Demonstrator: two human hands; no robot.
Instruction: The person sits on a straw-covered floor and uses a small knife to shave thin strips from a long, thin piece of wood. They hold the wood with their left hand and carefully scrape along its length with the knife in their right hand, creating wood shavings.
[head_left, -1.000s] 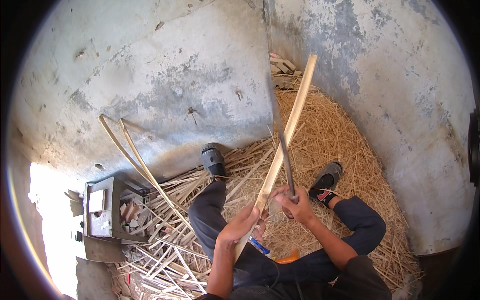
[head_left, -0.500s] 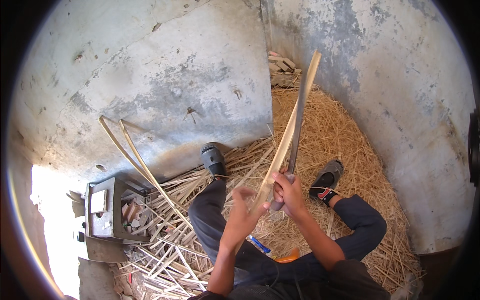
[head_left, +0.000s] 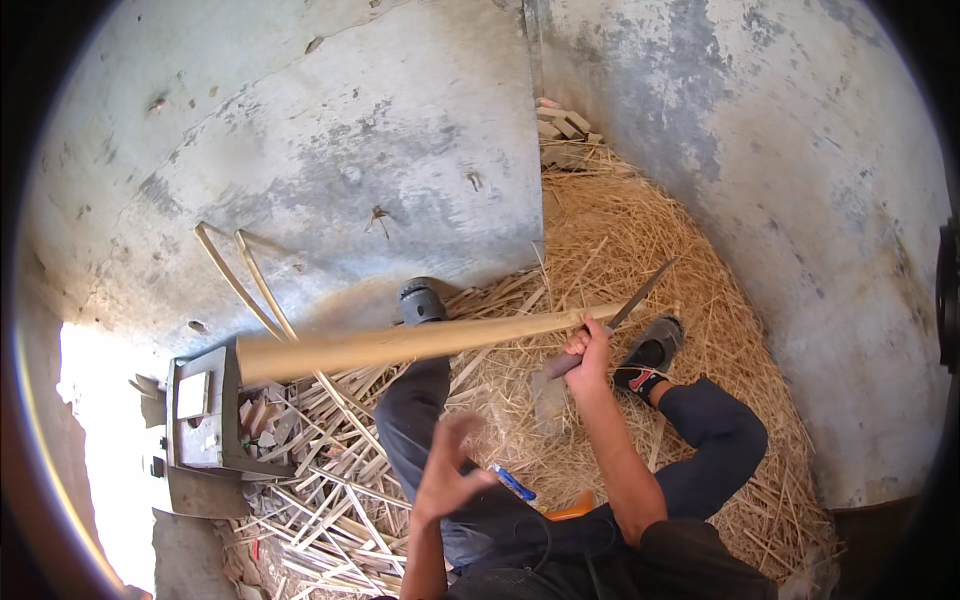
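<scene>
My right hand (head_left: 588,350) grips one end of a long pale wooden stick (head_left: 400,345), which lies nearly level and points left over my left knee. The same hand also holds a knife (head_left: 640,295), its dark blade slanting up to the right. My left hand (head_left: 450,472) hovers blurred above my lap with its fingers apart, holding nothing and well below the stick. I sit on the floor with my sandalled feet (head_left: 425,300) (head_left: 650,352) stretched toward the wall.
A grey metal box (head_left: 200,420) with wood scraps stands at the left. Two thin bent strips (head_left: 245,285) lean on the plastered wall. Split slats (head_left: 320,510) and straw-like shavings (head_left: 620,220) cover the floor. Small wood blocks (head_left: 562,122) sit in the corner. A blue object (head_left: 515,483) lies on my lap.
The stick swung down from nearly upright to almost level, its far end now pointing left. My left hand let go of it and dropped toward my lap.
</scene>
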